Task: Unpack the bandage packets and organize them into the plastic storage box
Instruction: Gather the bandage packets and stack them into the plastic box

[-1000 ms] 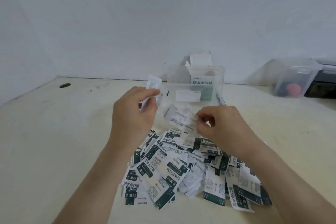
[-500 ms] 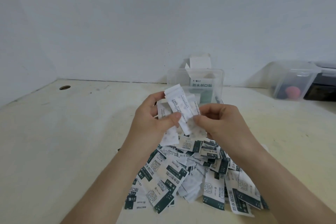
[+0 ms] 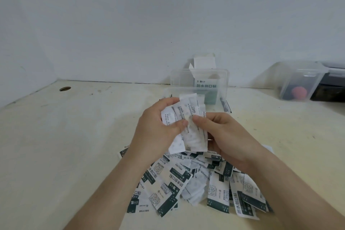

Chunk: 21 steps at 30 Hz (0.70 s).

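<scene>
Above cream tabletop [image 3: 74, 145] beside white wall [image 3: 149, 24], left hand [image 3: 156, 130] and right hand [image 3: 224, 136] tight around bandage packets [image 3: 194, 136].

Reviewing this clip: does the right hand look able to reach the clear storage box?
Probably yes: the storage box stands open just beyond the right hand, nothing between, though it pinches packets.

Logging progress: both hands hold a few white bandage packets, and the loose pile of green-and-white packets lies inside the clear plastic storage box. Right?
No: in the head view the pile of green-and-white packets lies on the beige table, nearer than the clear plastic storage box. The left hand and right hand do hold white bandage packets.
</scene>
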Each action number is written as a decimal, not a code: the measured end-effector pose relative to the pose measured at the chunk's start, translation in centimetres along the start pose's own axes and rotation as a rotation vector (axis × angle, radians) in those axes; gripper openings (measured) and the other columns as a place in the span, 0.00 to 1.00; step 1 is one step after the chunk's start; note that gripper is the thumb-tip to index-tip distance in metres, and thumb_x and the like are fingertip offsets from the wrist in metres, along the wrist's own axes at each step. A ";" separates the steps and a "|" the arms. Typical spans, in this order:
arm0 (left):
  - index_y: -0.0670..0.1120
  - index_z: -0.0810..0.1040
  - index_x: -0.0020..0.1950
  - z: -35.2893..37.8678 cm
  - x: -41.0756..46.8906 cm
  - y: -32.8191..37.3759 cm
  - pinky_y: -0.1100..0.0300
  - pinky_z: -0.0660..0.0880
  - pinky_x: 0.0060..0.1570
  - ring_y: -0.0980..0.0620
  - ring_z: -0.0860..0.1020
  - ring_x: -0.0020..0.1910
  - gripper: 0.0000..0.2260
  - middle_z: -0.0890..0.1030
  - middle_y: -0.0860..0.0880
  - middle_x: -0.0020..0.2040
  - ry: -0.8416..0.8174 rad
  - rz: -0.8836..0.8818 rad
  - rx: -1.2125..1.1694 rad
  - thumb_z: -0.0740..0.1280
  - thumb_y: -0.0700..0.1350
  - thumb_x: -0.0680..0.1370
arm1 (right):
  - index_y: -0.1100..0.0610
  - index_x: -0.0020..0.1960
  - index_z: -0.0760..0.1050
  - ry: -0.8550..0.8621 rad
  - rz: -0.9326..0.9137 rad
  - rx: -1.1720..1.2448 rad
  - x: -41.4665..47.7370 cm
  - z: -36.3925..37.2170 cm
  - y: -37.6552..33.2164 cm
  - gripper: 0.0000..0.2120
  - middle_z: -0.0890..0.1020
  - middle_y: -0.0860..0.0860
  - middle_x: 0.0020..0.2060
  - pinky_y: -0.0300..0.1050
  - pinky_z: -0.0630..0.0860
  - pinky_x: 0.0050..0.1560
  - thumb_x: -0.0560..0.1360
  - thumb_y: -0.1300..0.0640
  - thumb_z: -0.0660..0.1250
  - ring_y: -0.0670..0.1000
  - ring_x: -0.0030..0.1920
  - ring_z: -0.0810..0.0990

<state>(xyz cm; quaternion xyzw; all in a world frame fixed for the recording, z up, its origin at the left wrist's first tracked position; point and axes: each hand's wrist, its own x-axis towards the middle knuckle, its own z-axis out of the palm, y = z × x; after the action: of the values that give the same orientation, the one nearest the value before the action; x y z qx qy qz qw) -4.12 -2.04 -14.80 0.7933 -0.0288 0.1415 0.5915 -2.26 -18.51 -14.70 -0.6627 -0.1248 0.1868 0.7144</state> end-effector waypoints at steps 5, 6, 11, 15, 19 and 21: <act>0.61 0.79 0.56 -0.5 0.2 -0.1 0.54 0.83 0.42 0.55 0.83 0.48 0.22 0.83 0.53 0.53 0.053 0.009 0.029 0.78 0.41 0.69 | 0.64 0.54 0.81 0.059 -0.032 0.020 0.0 -0.1 0.0 0.09 0.86 0.57 0.50 0.58 0.79 0.57 0.78 0.63 0.65 0.57 0.51 0.85; 0.60 0.79 0.57 -0.6 0.2 0.0 0.55 0.83 0.42 0.54 0.84 0.47 0.22 0.84 0.52 0.53 0.064 0.010 0.001 0.78 0.41 0.69 | 0.64 0.54 0.81 0.071 -0.043 0.016 -0.1 -0.1 -0.1 0.08 0.86 0.57 0.49 0.59 0.79 0.57 0.77 0.64 0.66 0.58 0.51 0.85; 0.50 0.81 0.55 -1.4 -0.1 1.6 0.55 0.81 0.39 0.53 0.83 0.39 0.20 0.82 0.52 0.37 0.077 0.051 -0.362 0.75 0.42 0.63 | 0.65 0.51 0.81 0.102 -0.083 0.037 0.0 0.1 0.1 0.06 0.86 0.57 0.48 0.60 0.78 0.57 0.76 0.66 0.67 0.58 0.50 0.85; 0.55 0.82 0.53 0.3 -0.7 1.3 0.59 0.81 0.38 0.57 0.83 0.42 0.18 0.85 0.54 0.42 0.082 0.103 -0.161 0.77 0.41 0.66 | 0.66 0.55 0.79 -0.035 -0.065 0.175 -0.2 0.7 0.0 0.10 0.85 0.60 0.49 0.55 0.80 0.52 0.76 0.65 0.66 0.58 0.49 0.85; 0.63 0.75 0.61 0.7 -0.4 0.5 0.55 0.78 0.55 0.62 0.75 0.58 0.24 0.75 0.60 0.58 0.143 0.168 0.048 0.77 0.49 0.68 | 0.65 0.55 0.79 -0.125 0.007 0.291 -0.5 1.1 -0.3 0.10 0.85 0.60 0.48 0.46 0.82 0.39 0.78 0.65 0.63 0.55 0.43 0.85; 0.60 0.72 0.67 0.5 -0.4 0.5 0.59 0.79 0.51 0.62 0.76 0.57 0.29 0.74 0.59 0.61 0.061 0.116 -0.026 0.74 0.54 0.67 | 0.64 0.55 0.78 -0.115 0.065 0.306 -0.5 1.3 -0.3 0.10 0.84 0.60 0.46 0.46 0.79 0.34 0.79 0.64 0.61 0.56 0.42 0.84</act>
<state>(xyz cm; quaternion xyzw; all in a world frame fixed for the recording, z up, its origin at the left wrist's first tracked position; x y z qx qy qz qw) -4.52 -2.69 -14.53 0.7777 -0.0584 0.1994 0.5933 -3.28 -17.55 -14.24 -0.5379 -0.1138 0.2643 0.7923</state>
